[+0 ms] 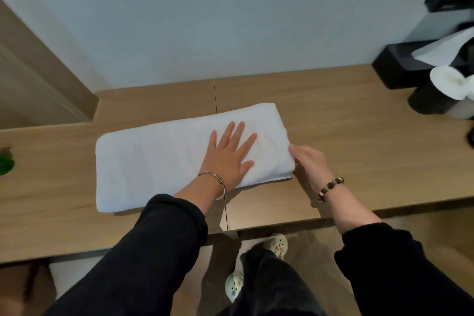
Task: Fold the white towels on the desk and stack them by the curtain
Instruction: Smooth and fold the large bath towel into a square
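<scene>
A white towel [159,159], folded into a long band, lies across the middle of the wooden desk [359,151]. My left hand [228,154] presses flat on its right half, fingers spread and straight. My right hand [306,161] is at the towel's right end, its fingers curled against the edge of the folded layers; the fingertips are hidden, so the hold itself is unclear. No curtain or other towel stack is in view.
A black tissue box [400,69] with a white tissue sticking out stands at the back right, a dark cylinder holder with white paper [441,95] in front of it. Something green [5,164] sits at the left edge. The wall runs behind the desk.
</scene>
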Demonstrator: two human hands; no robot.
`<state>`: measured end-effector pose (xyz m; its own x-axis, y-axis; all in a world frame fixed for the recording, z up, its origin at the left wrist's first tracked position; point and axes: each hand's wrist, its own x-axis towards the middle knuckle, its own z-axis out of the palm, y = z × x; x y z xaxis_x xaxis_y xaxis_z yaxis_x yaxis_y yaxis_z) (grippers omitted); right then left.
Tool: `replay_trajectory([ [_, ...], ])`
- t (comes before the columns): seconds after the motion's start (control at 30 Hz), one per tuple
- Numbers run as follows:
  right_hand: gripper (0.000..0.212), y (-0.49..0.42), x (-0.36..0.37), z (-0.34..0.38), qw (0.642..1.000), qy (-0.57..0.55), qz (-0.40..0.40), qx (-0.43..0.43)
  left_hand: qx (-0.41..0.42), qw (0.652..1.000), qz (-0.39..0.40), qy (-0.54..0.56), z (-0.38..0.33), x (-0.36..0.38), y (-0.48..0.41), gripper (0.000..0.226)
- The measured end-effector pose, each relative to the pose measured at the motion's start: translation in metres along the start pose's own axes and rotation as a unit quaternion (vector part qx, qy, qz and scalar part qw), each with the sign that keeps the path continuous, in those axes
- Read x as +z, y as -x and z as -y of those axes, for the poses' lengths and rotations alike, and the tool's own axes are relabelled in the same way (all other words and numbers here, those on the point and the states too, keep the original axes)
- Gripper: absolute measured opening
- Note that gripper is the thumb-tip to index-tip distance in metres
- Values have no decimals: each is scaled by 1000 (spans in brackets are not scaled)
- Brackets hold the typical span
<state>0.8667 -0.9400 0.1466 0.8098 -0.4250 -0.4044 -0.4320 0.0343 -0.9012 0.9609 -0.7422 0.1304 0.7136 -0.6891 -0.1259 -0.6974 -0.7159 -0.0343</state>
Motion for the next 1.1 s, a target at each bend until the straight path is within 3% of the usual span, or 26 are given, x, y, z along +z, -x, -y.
replay_trajectory([
  [0.13, 10, 5, 5, -12, 987, 153, 12, -48, -11, 1000, -9, 2, -2, 9, 0, 65],
  [0.37, 13, 2, 9, -29, 999, -17, 14, 42, -20, 998, -25, 44, 1, 12, -4, 67],
  [0.57, 17, 6, 15, -25, 996, 4, -54, 69, -27, 998, -26, 45, 0, 13, -6, 67],
  [0.67, 45, -2, 27, -7, 987, 70, -48, 138, -30, 998, -28, 37, -1, 13, -5, 67],
  [0.77, 65, -5, 42, 4, 976, 68, -77, 194, -29, 999, -29, 31, -2, 13, -5, 68],
  [0.87, 50, -7, 46, 0, 978, 22, -119, 171, -22, 999, -33, 32, 0, 13, -4, 67],
  [0.97, 30, -7, 39, -9, 986, -36, -93, 136, -13, 998, -43, 53, 3, 14, -2, 66],
  [1.1, 39, -3, 32, -19, 992, -64, -47, 94, -6, 997, -46, 54, 3, 16, 0, 67],
])
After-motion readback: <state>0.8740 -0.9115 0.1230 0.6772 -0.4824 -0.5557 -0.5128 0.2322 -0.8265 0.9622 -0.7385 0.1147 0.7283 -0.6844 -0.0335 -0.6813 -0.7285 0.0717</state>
